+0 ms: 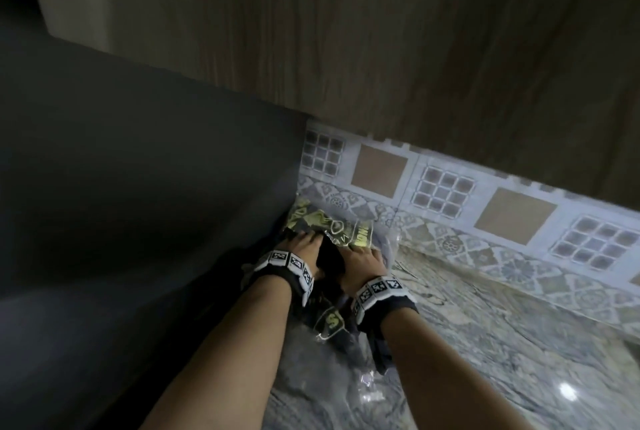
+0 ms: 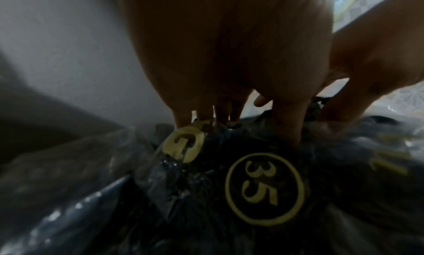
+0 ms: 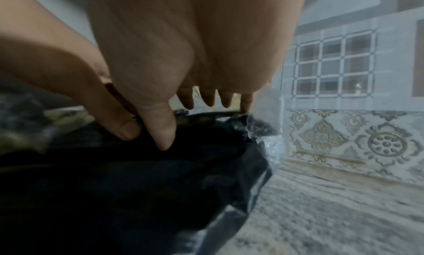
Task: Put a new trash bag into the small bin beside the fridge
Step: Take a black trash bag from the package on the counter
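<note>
A clear plastic pack of trash bags (image 1: 325, 228) with yellow print lies on the floor against the dark fridge side (image 1: 138, 187). In the left wrist view the pack (image 2: 263, 188) shows a circled "35". My left hand (image 1: 301, 239) digs its fingers into the pack's top, thumb on the front (image 2: 241, 126). My right hand (image 1: 360, 253) sits close beside it and pinches the edge of the black trash bag (image 3: 137, 186), thumb in front and fingers behind (image 3: 183, 121). The black bag (image 1: 329, 260) shows between both hands. No bin is in view.
A wood-grain panel (image 1: 415, 48) rises behind, with a patterned tile skirting (image 1: 450, 194) below it. Marbled floor (image 1: 502, 343) stretches to the right of the pack. The fridge side closes off the left.
</note>
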The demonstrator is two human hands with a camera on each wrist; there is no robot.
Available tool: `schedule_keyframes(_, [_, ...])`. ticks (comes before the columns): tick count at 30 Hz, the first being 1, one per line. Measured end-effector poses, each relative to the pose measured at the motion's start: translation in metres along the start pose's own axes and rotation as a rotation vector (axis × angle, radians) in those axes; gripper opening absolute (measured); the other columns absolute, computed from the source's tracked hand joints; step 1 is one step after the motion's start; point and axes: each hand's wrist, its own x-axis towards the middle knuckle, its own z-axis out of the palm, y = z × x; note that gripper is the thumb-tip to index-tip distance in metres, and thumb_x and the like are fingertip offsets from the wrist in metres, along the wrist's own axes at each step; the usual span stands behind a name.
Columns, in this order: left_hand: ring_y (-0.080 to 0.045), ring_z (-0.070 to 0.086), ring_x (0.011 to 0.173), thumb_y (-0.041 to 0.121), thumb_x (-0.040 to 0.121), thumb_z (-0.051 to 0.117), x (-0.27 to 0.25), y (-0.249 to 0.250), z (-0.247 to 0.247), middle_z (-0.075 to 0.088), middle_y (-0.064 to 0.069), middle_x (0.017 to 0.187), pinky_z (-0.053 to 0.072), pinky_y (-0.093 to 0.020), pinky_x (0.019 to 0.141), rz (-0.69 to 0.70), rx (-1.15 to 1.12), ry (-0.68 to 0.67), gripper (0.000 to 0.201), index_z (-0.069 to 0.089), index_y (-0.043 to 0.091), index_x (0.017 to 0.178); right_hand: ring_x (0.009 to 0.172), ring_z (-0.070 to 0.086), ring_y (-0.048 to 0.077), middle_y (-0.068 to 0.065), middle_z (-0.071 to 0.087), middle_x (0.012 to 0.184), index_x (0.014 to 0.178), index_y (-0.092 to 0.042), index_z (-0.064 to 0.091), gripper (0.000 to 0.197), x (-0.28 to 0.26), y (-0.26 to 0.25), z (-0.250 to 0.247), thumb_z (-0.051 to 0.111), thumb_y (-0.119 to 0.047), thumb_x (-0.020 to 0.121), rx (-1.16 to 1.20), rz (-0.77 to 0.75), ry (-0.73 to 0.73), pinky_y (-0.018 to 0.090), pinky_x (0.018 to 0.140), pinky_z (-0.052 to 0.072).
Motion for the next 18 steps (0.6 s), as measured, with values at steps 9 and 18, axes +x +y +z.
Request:
schedule_keyframes(9, [-0.029,0.046,0.13,0.03,0.082,0.06,-0.002,-0.01,0.014,0.05,-0.01,0.141,0.039,-0.042,0.103,-0.006,0.044,0.028,0.055,0.045,0.01,0.131,0.099,0.067,0.029,0.011,0.07,0.108,0.112,-0.019,0.064,0.029,0.005,0.0,0.006,0.045,-0.013,0.091,0.018,0.03,0.022,0.036,0.084,0.053])
schedule_keyframes(18, [-0.034,0.065,0.106,0.016,0.081,0.058,-0.041,0.033,-0.029,0.069,-0.011,0.115,0.053,-0.04,0.086,0.011,0.001,0.115,0.031,0.066,0.017,0.111,0.1,0.064,0.032,0.012,0.071,0.107,0.109,-0.026,0.064,0.028,-0.046,0.001,-0.058,0.048,-0.021,0.087,0.094,-0.076,-0.046,0.04,0.089,0.052])
